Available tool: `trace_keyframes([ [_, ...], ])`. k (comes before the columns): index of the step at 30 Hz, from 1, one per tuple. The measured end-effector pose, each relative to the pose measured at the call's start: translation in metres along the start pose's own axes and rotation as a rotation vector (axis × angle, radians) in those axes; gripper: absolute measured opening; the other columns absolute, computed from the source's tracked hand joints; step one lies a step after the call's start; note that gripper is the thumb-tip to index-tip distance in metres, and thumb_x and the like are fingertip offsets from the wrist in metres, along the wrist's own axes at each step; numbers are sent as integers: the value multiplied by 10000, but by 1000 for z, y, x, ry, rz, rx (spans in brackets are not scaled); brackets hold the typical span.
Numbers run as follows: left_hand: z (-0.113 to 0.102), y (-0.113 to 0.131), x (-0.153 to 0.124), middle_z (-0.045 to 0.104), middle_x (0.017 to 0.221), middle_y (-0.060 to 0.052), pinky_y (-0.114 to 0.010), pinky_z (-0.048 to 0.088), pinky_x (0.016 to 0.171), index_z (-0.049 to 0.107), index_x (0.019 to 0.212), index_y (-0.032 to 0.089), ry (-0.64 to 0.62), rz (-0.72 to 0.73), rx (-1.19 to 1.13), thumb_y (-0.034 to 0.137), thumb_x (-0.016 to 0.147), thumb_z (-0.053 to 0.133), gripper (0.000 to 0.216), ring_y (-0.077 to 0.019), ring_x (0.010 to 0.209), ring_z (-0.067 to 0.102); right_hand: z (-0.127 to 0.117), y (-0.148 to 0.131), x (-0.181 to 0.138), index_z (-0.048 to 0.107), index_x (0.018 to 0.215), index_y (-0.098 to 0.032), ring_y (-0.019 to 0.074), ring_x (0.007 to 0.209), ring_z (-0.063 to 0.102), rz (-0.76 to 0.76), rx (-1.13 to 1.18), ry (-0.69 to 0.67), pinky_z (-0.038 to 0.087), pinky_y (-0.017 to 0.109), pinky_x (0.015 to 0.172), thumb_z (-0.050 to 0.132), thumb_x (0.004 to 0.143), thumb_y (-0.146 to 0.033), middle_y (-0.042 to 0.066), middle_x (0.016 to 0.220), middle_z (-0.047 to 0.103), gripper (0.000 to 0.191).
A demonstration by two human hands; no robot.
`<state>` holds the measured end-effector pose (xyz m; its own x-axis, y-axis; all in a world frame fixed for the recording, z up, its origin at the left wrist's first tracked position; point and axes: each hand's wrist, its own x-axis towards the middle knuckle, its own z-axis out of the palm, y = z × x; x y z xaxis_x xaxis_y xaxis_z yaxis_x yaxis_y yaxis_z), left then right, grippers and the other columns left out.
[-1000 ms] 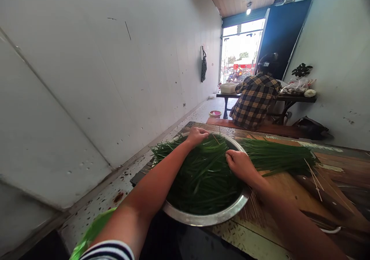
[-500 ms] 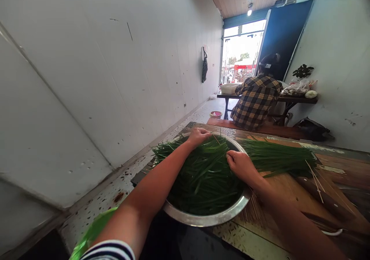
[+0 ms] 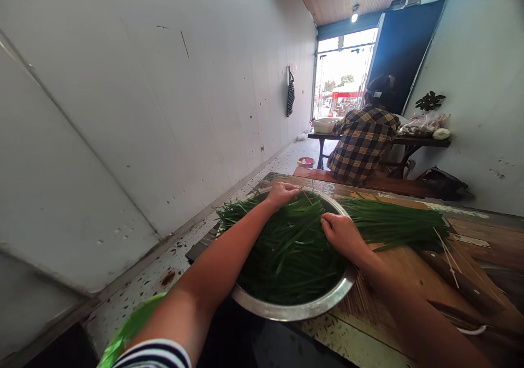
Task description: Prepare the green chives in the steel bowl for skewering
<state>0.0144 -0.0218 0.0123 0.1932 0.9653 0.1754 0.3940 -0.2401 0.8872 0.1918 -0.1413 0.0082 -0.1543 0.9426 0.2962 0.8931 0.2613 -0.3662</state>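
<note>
- Head view: steel bowl closest, green leaves filling it.
- Top leaves' long axis runs near-left to far-right, between the hands.
- Right hand nearer, fingertips pinching leaves at their right ends.
- Left hand farther, left; pinching thin stick by its left end.

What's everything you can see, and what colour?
bowl: 1, silver, on table
leaves: many, green, in bowl
leaf pile: 1, green, bowl's right
sticks: several, tan, right of bowl
table: 1, brown, below bowl
bag: 1, green, lower left
person: 1, plaid-shirted, ahead
bench: 1, reddish, beyond table
far table: 1, dark, beyond bench
tub: 1, white, on far table
cloth: 1, black-and-white, hanging left
left hand: 1, bare, over leaves
right hand: 1, bare, by leaves
</note>
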Motion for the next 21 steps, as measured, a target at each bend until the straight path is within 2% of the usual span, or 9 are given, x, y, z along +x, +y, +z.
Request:
trace_keyframes([
  [12, -1, -1, 1, 629, 570, -21, -190, 342, 492, 726, 922, 102, -15, 7, 25, 305, 693, 637, 319, -78, 503, 465, 0, 0, 0, 550, 626, -183, 118, 573, 478, -7, 0, -1, 258, 248, 576, 374, 845, -219, 33, 625, 615, 282],
  [16, -2, -6, 5, 669, 652, -46, -198, 385, 531, 722, 932, 95, -47, 21, 16, 295, 699, 634, 320, -89, 541, 505, 0, 1, 0, 551, 623, -184, 117, 570, 478, -8, 5, 1, 259, 247, 574, 377, 843, -220, 31, 621, 615, 283],
  [19, -4, -3, 2, 697, 730, -54, -206, 432, 591, 726, 928, 118, -104, 51, 26, 300, 684, 656, 312, -109, 609, 557, 1, 1, 1, 564, 640, -184, 116, 569, 485, -5, 13, 2, 264, 243, 570, 372, 846, -223, 30, 626, 620, 285],
  [21, -7, 5, -2, 709, 787, -43, -203, 453, 641, 736, 905, 156, -232, 122, 50, 322, 669, 676, 295, -126, 687, 592, 1, 2, 1, 581, 668, -182, 119, 583, 499, 4, 17, 8, 268, 242, 571, 364, 850, -226, 36, 647, 632, 286],
])
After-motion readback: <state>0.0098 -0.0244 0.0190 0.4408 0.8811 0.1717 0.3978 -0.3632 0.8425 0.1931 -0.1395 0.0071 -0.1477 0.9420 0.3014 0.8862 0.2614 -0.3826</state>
